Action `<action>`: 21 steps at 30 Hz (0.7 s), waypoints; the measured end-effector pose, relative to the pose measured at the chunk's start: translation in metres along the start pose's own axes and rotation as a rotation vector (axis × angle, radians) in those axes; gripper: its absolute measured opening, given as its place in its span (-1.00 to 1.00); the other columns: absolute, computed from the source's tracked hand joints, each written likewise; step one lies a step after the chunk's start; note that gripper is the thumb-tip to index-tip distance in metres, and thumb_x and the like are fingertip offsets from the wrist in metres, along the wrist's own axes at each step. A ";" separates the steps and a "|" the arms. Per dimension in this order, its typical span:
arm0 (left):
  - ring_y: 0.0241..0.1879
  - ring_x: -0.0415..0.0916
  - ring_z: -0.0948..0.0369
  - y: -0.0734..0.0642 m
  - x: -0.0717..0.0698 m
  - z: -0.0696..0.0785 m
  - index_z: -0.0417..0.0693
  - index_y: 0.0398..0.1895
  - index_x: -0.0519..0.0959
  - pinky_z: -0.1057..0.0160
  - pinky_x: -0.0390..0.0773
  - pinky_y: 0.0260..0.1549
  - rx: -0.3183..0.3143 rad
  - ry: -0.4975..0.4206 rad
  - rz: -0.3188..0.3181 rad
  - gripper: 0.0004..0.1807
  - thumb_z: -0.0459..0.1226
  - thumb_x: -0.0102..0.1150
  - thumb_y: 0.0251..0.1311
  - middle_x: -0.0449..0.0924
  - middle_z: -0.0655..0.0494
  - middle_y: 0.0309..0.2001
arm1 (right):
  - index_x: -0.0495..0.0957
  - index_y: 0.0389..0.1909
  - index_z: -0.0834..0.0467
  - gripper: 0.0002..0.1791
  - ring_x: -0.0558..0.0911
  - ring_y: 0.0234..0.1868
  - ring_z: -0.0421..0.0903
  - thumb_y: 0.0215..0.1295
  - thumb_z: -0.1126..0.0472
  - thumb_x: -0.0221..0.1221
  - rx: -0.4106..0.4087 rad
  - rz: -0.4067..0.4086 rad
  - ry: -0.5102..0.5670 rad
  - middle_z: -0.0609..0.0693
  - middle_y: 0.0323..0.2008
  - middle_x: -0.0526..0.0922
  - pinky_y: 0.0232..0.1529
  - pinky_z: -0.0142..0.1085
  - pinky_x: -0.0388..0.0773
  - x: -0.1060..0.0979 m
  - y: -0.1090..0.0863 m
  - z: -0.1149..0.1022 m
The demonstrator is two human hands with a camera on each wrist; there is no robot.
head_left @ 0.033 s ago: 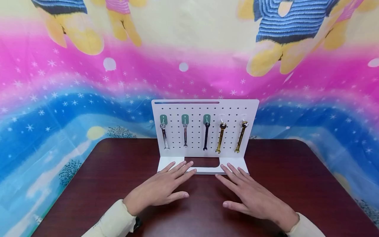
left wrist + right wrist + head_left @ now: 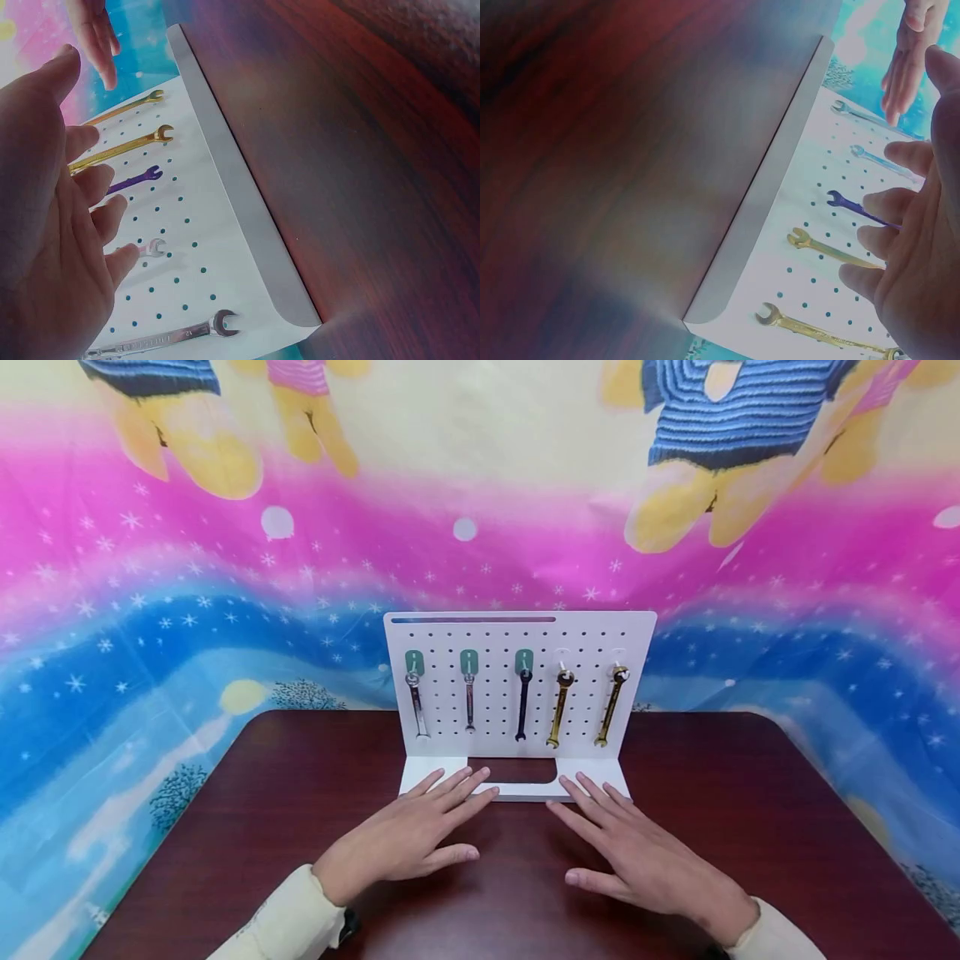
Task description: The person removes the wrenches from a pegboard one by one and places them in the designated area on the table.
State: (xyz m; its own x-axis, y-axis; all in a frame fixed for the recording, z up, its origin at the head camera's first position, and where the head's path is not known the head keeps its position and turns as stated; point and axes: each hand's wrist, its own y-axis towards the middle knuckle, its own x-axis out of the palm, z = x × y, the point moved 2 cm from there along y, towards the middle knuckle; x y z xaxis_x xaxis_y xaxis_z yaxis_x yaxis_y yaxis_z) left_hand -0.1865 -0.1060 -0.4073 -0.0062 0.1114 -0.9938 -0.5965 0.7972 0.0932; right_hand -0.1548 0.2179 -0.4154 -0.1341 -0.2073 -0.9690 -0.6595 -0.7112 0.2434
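Five wrenches hang in a row on the pegboard (image 2: 442,747), at the centre of the frame. From left to right: a silver wrench (image 2: 418,710), a small silver wrench (image 2: 470,703), a dark wrench (image 2: 522,706), a gold wrench (image 2: 558,712) and an outer gold wrench (image 2: 611,710). Each hangs by its upper end from a hook; three hooks have a green plate (image 2: 409,657). The long axes run near vertical, with an open jaw at the lower end.

The wrenches lie above and beyond both hands in the frame. The left hand (image 2: 408,831), lower centre-left, is nearer the silver pair. The right hand (image 2: 648,860), lower right of centre, is nearer the gold pair. The dark wrench hangs between the two sets of fingertips.

Both hands are spread, fingers extended, holding nothing. The fingertips overlap the front of the base (image 2: 600,764) in the head view; contact cannot be determined. The base rests on the tabletop (image 2: 315,777). A printed backdrop (image 2: 465,568) fills the upper frame.
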 end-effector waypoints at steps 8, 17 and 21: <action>0.60 -0.12 0.06 0.000 -0.001 -0.001 0.16 0.68 -0.01 -0.04 -0.12 0.52 -0.013 -0.001 -0.020 -0.19 0.21 -0.10 0.52 -0.20 0.09 0.67 | 0.01 0.66 -0.18 -0.08 0.02 0.60 0.10 0.41 -0.27 0.21 0.029 -0.021 0.027 0.09 0.62 0.03 0.54 -0.27 -0.35 -0.001 -0.001 0.000; 0.60 -0.17 0.13 -0.003 -0.001 -0.002 0.19 0.69 -0.05 -0.01 -0.15 0.53 -0.047 -0.010 -0.045 -0.17 0.23 -0.10 0.50 -0.25 0.15 0.67 | 0.05 0.65 -0.18 -0.11 0.03 0.60 0.08 0.42 -0.28 0.19 0.059 -0.040 0.046 0.04 0.62 0.04 0.53 -0.31 -0.39 -0.002 -0.001 0.001; 0.61 -0.22 0.18 -0.004 -0.002 -0.004 0.19 0.69 -0.08 -0.02 -0.17 0.53 -0.067 -0.019 -0.047 -0.15 0.25 -0.11 0.50 -0.24 0.16 0.67 | 0.06 0.65 -0.15 -0.10 0.10 0.58 0.08 0.41 -0.26 0.22 0.040 0.013 0.025 0.03 0.59 0.13 0.53 -0.33 -0.32 -0.004 -0.001 0.003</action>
State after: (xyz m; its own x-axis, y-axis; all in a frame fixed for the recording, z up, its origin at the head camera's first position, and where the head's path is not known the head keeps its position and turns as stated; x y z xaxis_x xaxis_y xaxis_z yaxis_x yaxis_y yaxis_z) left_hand -0.1871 -0.1115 -0.4061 0.0378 0.0864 -0.9955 -0.6484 0.7602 0.0414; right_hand -0.1558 0.2216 -0.4121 -0.1243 -0.2332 -0.9644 -0.6870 -0.6811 0.2532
